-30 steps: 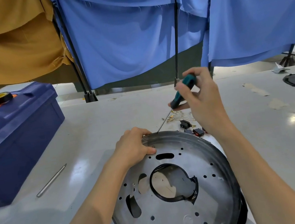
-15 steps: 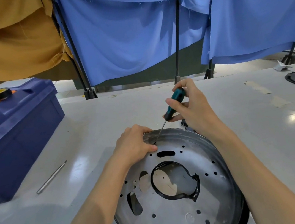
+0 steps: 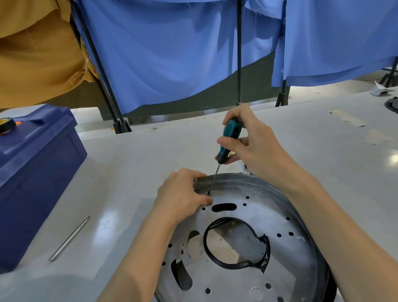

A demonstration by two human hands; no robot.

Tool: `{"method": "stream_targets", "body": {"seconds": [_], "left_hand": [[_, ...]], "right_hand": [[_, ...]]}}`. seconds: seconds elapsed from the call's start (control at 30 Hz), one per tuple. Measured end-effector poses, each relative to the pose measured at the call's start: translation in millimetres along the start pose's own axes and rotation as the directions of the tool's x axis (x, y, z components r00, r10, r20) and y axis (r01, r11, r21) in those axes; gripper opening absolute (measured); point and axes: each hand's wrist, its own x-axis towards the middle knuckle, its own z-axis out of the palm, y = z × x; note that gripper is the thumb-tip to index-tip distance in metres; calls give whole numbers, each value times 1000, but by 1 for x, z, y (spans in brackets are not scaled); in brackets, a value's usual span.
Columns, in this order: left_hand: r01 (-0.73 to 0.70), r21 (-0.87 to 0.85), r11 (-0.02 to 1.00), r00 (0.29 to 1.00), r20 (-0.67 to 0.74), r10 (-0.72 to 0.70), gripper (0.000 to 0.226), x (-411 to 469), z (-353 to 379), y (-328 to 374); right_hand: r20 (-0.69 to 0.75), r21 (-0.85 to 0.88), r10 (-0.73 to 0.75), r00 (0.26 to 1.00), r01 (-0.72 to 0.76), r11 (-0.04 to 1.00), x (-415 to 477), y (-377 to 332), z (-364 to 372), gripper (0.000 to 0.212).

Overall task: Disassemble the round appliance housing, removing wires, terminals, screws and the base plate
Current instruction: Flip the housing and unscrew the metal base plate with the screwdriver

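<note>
Head view: right hand (image 3: 254, 144) is gripping the screwdriver (image 3: 230, 132), tip maybe on a screw (image 3: 208, 193) beside the left hand (image 3: 181, 198) holding the housing (image 3: 235, 292).

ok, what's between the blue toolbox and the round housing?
Head view: one thin metal rod lies on the table between the toolbox and the housing, nearer the toolbox.

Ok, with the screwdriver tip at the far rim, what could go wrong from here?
The screwdriver tip sits right beside the thumb of the left hand, which grips the housing rim; a slip could jab it. Only that hand steadies the housing, so a hard push from the right hand might shift it. The torn black edge of the centre opening could scratch a hand that reaches through.
</note>
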Motion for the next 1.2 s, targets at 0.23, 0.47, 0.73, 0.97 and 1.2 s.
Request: {"method": "stream_targets", "body": {"seconds": [0.23,0.47,0.73,0.97,1.2], "left_hand": [[-89,-132,987,996,-39,85,65,-2,1,0],[-316,-569,759,949,-200,245,32,-9,-2,23],[-277,-625,730,961,-188,204,21,-7,-2,23],[-254,-666,701,967,-204,156,23,-7,-1,21],[-282,-619,733,959,-204,196,20,-9,0,22]], "right_hand": [[82,-93,-53,995,60,994,-2,-9,1,18],[106,-85,-81,991,90,992,-3,-11,1,28],[-7,-156,-116,993,114,981,-3,-11,5,46],[-22,-95,-129,991,127,987,-6,-18,5,37],[-30,-67,-81,996,79,995,-6,-17,2,35]]}}
